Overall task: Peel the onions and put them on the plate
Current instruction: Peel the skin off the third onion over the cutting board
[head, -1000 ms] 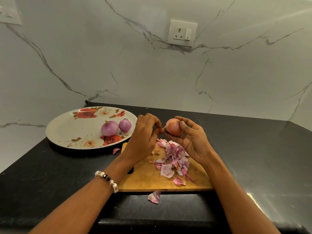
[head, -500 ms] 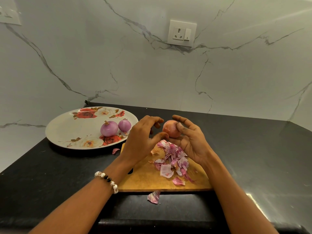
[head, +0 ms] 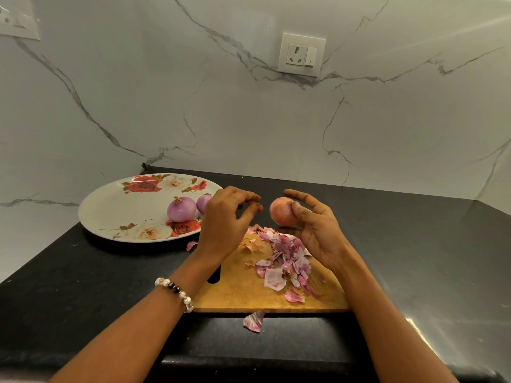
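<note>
Left hand (head: 225,217) now drawn clear of the onion (head: 282,211), where half a second earlier its thumb and fingers were closing on it; gap now showing between them. Countertop (head: 414,244) bearing, largest to smallest: plate (head: 110,211) at left carrying two peeled onions (head: 181,209); cutting board (head: 249,291) in the centre, heaped with peelings (head: 284,258); onion being held above the board's far edge. Right hand (head: 318,230) cradling the onion, thumb pressing its side, index finger extending loosely above. Left hand hovering with fingers curled and tips nearly pinching; contents, if any scrap of skin, not discernible. Papery skin apparently remaining on the onion. Advisable: rotating the onion in the right hand, catching a loose edge near the tip, stripping downward over the board.
</note>
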`<state>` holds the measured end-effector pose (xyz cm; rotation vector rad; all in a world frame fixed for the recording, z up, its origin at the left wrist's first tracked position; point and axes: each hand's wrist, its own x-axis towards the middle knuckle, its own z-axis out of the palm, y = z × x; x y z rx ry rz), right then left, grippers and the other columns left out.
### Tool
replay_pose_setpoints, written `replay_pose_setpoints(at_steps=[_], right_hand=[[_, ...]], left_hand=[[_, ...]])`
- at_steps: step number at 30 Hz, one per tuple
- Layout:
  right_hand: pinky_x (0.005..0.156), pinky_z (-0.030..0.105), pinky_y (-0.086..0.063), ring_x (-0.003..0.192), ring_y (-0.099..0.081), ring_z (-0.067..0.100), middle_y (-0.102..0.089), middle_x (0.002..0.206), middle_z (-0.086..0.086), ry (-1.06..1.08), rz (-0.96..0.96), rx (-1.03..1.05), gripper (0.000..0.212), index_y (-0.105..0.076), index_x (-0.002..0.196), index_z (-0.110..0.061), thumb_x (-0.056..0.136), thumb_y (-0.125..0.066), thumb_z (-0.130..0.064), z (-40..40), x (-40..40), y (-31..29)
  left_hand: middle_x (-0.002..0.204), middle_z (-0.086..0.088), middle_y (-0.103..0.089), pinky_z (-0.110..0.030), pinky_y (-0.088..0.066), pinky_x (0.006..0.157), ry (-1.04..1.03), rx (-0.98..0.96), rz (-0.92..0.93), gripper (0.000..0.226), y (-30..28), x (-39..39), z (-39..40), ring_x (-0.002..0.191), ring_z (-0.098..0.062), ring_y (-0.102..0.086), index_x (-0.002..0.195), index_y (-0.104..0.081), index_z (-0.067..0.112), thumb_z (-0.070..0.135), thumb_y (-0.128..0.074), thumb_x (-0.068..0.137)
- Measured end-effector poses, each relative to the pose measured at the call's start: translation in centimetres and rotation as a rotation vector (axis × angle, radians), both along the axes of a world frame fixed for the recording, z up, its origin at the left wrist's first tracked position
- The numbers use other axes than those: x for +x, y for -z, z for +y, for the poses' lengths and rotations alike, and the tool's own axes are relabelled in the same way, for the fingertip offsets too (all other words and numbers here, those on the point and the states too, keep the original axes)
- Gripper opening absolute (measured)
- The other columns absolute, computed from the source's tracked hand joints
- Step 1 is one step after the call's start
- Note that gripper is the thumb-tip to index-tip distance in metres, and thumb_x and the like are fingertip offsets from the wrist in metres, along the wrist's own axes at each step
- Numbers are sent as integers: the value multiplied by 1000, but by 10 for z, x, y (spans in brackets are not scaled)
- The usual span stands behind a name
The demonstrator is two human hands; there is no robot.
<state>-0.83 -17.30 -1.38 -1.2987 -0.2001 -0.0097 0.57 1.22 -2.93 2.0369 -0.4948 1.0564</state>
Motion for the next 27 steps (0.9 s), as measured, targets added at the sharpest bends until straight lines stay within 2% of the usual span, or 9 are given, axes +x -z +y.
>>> replay_pose_setpoints(at_steps=[2, 4, 8, 13, 16, 21, 23, 27], right_hand=[[73, 32, -58, 104, -63, 31, -64, 116, 7, 29, -27, -54, 25, -64, 116, -19, 99, -51, -7, 1, 0, 0], [73, 29, -57, 104, -63, 30, -64, 114, 7, 35, -20, -37, 24, -62, 116, -18, 99, -51, -7, 2, 0, 0], [77, 35, -62, 106, -67, 33, -64, 120, 19, -45, 13, 90, 31, -57, 126, -7, 96, -52, -6, 2, 0, -1], [76, 38, -62, 100, -70, 34, -69, 111, 19, -121, 23, 103, 32, -55, 129, -3, 98, -49, -2, 5, 1, 1], [76, 39, -62, 98, -70, 33, -71, 109, 18, -133, 17, 109, 33, -56, 127, -4, 95, -51, -4, 5, 1, 2], [86, 46, -60, 106, -67, 38, -67, 117, 22, -130, 7, 64, 46, -57, 129, -5, 83, -60, -12, 5, 3, 4], [85, 45, -60, 106, -68, 37, -65, 120, 24, -116, 4, 25, 48, -57, 129, -5, 82, -61, -13, 5, 3, 4], [81, 41, -61, 105, -67, 37, -63, 122, 25, -106, -11, -13, 47, -57, 128, -6, 82, -62, -13, 4, 4, 5]], left_hand=[[102, -3, -67, -8, -38, 75, 29, 87, -20, 26, 2, -1, -3, 95, -13, -56, 107, -71, 16, 13, -72, 82], [102, -3, -65, -9, -35, 77, 59, 120, -42, 26, 2, -4, -7, 98, -14, -53, 106, -72, 17, 16, -73, 80], [103, -2, -65, -12, -39, 80, 142, 86, -41, 30, 2, -9, -12, 99, -13, -53, 102, -72, 15, 33, -69, 78], [98, -4, -66, -19, -48, 75, 132, 53, -47, 22, 4, -10, -14, 93, -16, -57, 96, -71, 12, 27, -67, 80], [97, -2, -65, -19, -49, 73, 136, 37, -49, 21, 3, -9, -13, 90, -14, -57, 95, -70, 13, 27, -68, 80], [97, -2, -66, -17, -48, 70, 148, 41, -28, 19, 2, -9, -12, 90, -15, -57, 91, -71, 11, 25, -70, 79], [99, -3, -65, -17, -49, 72, 170, 46, -14, 18, 1, -9, -11, 92, -15, -58, 90, -71, 9, 23, -71, 78], [110, -6, -58, -10, -42, 80, 170, 56, 31, 15, 1, -8, -11, 103, -13, -53, 89, -69, 11, 20, -75, 78]])
